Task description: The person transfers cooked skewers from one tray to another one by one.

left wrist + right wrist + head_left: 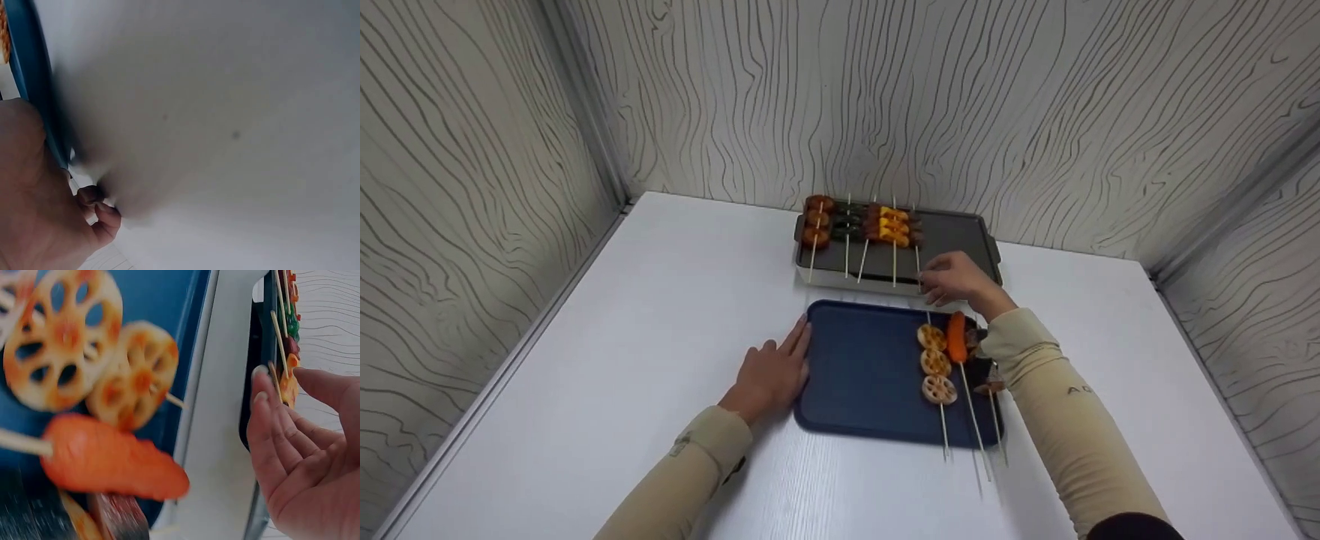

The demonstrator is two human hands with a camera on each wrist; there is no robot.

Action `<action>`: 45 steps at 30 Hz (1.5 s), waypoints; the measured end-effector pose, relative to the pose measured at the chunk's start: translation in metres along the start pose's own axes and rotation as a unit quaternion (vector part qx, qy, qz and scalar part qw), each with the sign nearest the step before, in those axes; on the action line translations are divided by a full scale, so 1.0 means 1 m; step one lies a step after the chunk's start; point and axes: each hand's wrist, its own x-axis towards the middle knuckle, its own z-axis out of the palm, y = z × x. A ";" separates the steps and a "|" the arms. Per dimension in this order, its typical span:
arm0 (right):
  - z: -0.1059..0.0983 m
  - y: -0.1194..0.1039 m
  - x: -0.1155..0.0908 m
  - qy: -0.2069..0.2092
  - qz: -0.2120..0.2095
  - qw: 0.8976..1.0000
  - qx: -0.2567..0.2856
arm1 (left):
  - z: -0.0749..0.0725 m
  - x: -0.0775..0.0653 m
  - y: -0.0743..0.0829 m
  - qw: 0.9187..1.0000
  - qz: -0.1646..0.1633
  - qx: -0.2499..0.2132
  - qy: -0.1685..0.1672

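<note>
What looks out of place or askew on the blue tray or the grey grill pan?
Nothing is spilled or damaged. Only one small thing stands out: the three skewers on the dark blue plastic tray, among them the lotus root skewer and the orange sausage skewer, crowd its right side, and their sticks overhang the near rim.

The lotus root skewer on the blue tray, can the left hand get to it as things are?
Probably yes. The left hand rests open at the blue tray's left edge, and bare tray lies between it and the lotus root skewer; the right hand is away at the grill pan.
</note>
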 end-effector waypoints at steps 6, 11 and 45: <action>0.001 0.005 0.003 0.021 -0.012 1.000 0.015 | -0.002 -0.002 0.001 1.000 0.004 -0.002 0.011; -0.011 0.006 -0.003 -0.009 -0.030 0.999 0.016 | -0.002 -0.003 0.001 1.000 0.004 0.001 0.009; -0.047 0.021 -0.125 -0.026 -0.028 0.998 0.052 | 0.000 -0.003 -0.003 1.000 0.014 -0.001 -0.003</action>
